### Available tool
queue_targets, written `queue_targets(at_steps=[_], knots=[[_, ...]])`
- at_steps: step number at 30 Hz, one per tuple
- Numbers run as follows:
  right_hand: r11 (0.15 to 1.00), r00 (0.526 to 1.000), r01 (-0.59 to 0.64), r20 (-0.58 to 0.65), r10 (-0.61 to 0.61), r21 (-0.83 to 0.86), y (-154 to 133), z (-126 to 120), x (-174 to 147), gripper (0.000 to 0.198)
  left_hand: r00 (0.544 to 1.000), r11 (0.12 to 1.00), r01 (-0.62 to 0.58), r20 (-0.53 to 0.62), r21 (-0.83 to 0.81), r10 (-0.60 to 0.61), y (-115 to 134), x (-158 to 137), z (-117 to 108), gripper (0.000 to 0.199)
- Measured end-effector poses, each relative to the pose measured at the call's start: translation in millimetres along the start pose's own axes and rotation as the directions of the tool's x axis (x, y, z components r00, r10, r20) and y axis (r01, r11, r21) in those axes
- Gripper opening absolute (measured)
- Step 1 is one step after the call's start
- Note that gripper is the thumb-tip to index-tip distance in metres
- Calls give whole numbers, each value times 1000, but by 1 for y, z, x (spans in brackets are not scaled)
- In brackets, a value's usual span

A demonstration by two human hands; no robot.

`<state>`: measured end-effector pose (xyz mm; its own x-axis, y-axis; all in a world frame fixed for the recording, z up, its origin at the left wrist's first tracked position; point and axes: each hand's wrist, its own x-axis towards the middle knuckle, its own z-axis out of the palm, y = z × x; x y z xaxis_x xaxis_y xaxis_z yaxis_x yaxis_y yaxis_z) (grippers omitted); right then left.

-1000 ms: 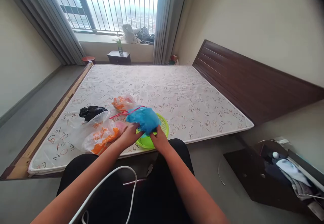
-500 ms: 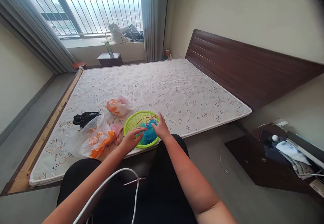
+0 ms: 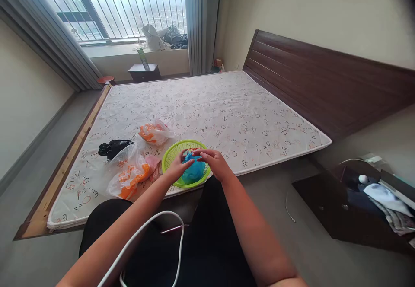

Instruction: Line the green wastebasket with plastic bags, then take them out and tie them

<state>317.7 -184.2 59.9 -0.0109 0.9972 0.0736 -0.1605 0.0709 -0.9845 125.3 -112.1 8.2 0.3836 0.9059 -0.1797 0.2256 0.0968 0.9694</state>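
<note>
A blue plastic bag (image 3: pixel 193 173) sits bunched inside a lime-green plastic basket (image 3: pixel 168 149) at the mattress's near edge. Something thin and red (image 3: pixel 195 149) shows at the top of the bag. My left hand (image 3: pixel 177 168) curves around the bag's left side, thumb and fingers apart. From the right, my right hand (image 3: pixel 216 164) reaches over the bag with its fingers stretched toward the left hand and the thumb held apart. Both sets of fingertips are close to the bag's top; whether they touch it is hard to make out.
Left of the basket lie a white-and-orange plastic bag (image 3: pixel 128 179), a pink cloth-like item (image 3: pixel 154 168) and a black bag (image 3: pixel 115 148). Another orange-printed bag (image 3: pixel 156 132) lies behind. A white cable (image 3: pixel 142 231) loops over my lap. A dark cabinet (image 3: pixel 327 211) stands at right.
My right hand has turned from thumb-up to fingers reaching left over the bag. My left hand has moved slightly up and right. The whole view has shifted a little.
</note>
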Motion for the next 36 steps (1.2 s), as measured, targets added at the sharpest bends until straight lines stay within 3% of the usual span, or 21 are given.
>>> queue_targets(at_steps=[3,6,8,10,13,15,17,19,21,23,28,32,34,36], knots=[[996,999,-44,31,42,79,-12,-11,-23,37,997,997,-65,-47,29,66,21,-15,6,64],[994,994,-96,-40,98,53,-15,-24,-43,44,989,996,-39,-148,-85,26,32,-33,-6,45],[989,990,-106,-85,115,102,-13,-30,-57,45,991,978,-5,-128,-208,-22,32,-46,-23,41],[984,988,-108,-91,121,142,-9,-30,-73,44,998,968,31,-39,-249,-42,30,-61,-44,35],[984,988,-154,-14,156,92,-4,-20,-93,43,992,990,57,119,-131,-42,33,-86,-68,30],[981,980,-192,53,190,30,-4,-6,-103,40,994,1000,-27,106,4,27,43,-101,-70,37],[984,980,-175,92,177,-26,-7,10,-109,37,985,973,-160,90,168,147,55,-111,-59,45],[992,985,-112,123,118,-60,-10,25,-111,36,960,915,-259,191,310,206,62,-114,-43,45],[994,983,-58,170,73,-91,-12,37,-111,33,937,873,-286,308,394,168,63,-111,-29,43],[990,973,-41,220,71,-138,-13,45,-110,30,937,855,-260,332,448,111,57,-106,-24,43],[983,943,-62,312,115,-174,-16,47,-114,31,970,789,-175,240,588,37,40,-97,-33,50],[982,908,-89,390,150,-169,-21,48,-121,31,979,693,-174,199,700,45,33,-98,-31,16],[980,907,-77,395,145,-184,-21,50,-124,30,988,715,-152,121,683,94,30,-98,-30,9],[979,914,-95,374,158,-181,-19,51,-126,27,988,798,-96,-44,595,151,29,-97,-36,15]])
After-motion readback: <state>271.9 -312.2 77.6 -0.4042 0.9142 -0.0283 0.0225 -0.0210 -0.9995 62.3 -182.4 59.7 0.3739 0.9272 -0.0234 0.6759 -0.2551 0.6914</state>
